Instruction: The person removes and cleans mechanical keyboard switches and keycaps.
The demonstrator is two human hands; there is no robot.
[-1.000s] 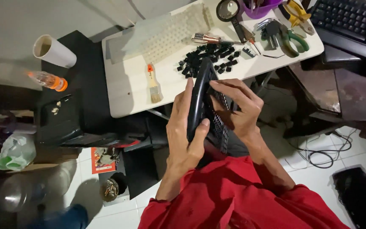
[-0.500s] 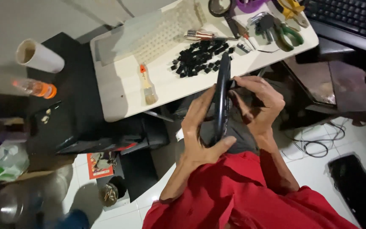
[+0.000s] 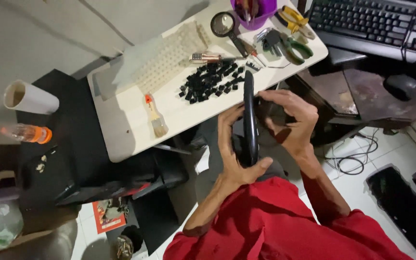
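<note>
Two hands hold a black keyboard frame [image 3: 250, 120] on edge above our lap, just off the near rim of the white table [image 3: 131, 130]. Our left hand [image 3: 234, 151] wraps the lower end of the frame, thumb pressed along its bottom edge, the grip closed firmly on it. Our right hand [image 3: 287, 118] curls against the frame's far face near the top, fingers bent and touching it, that grip also closed on the frame. We wear a red shirt [image 3: 275, 221].

On the table, a heap of loose black keycaps [image 3: 210, 82] lies just beyond the frame's upper end. Left of the heap rests a small paintbrush [image 3: 155, 115] with an orange tip, and behind it a pale translucent keyboard sheet [image 3: 164, 60]. A magnifying glass [image 3: 227, 26], a screwdriver [image 3: 208, 58], a purple cup [image 3: 253, 12] and green-handled pliers [image 3: 294, 48] crowd the far corner. A second black keyboard [image 3: 371, 24] sits to the right. At far left stand a paper roll [image 3: 30, 98] and an orange-capped bottle [image 3: 27, 133].
</note>
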